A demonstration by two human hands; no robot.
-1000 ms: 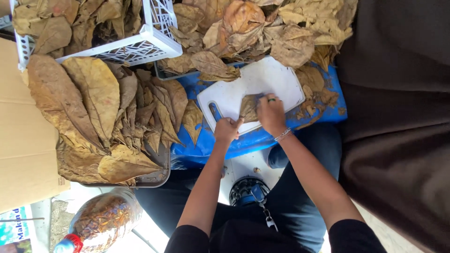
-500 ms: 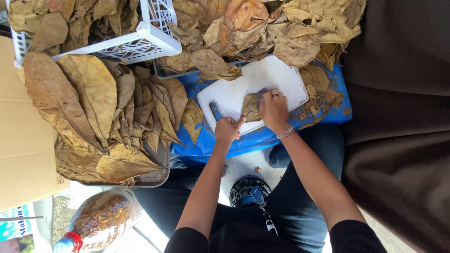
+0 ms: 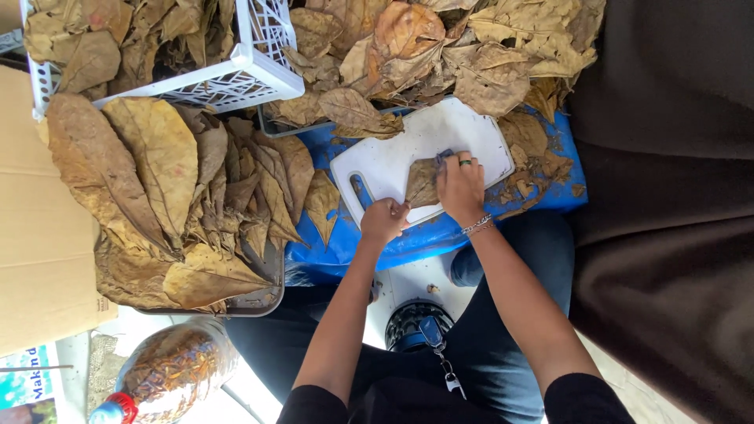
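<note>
A white cutting board (image 3: 393, 161) lies on a blue sheet (image 3: 424, 239) over my lap. One dry brown leaf (image 3: 422, 182) lies flat on the board. My right hand (image 3: 462, 187), with a ring and a bracelet, presses a small bluish cloth (image 3: 444, 158) onto the leaf. My left hand (image 3: 383, 221) is closed on the board's near edge, next to its handle slot, just left of the leaf.
A heap of dry leaves (image 3: 471, 55) lies beyond the board. A white plastic crate (image 3: 236, 74) of leaves stands at the upper left, with a metal tray (image 3: 263, 297) of large leaves below it. Cardboard (image 3: 31, 235) is at the far left, and a jar (image 3: 177, 369) sits at the lower left.
My right hand has shifted slightly on the leaf with the cloth. My left hand stays on the board's edge.
</note>
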